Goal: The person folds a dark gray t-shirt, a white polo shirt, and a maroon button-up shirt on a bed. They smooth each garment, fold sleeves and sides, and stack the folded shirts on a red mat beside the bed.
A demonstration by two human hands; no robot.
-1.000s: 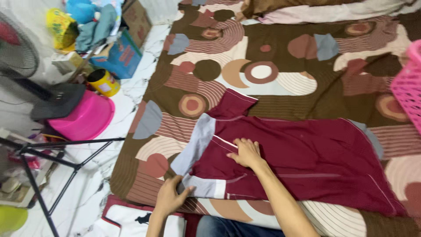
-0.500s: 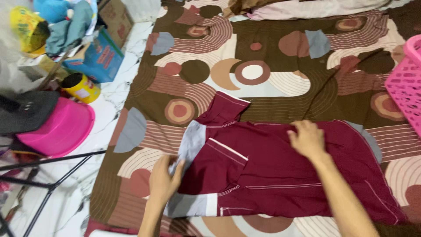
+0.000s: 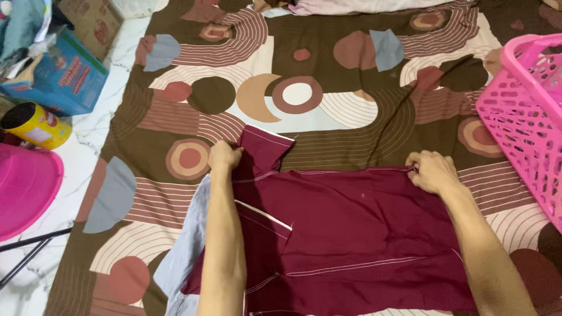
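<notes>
A maroon garment with thin white piping and a pale blue-grey striped part at its left lies flat on a patterned bedspread. My left hand pinches the garment's upper left corner by its folded flap. My right hand grips the garment's upper edge at the right. Both forearms reach up from the bottom of the view across the cloth.
A pink plastic laundry basket stands at the right edge. On the white floor to the left are a blue box, a yellow can, a pink round plastic item and a dark metal rod. Pale fabric lies at the far top.
Both hands have moved up to the garment's top edge, the left to the upper left corner, the right further right. The view has shifted closer and rightward.
</notes>
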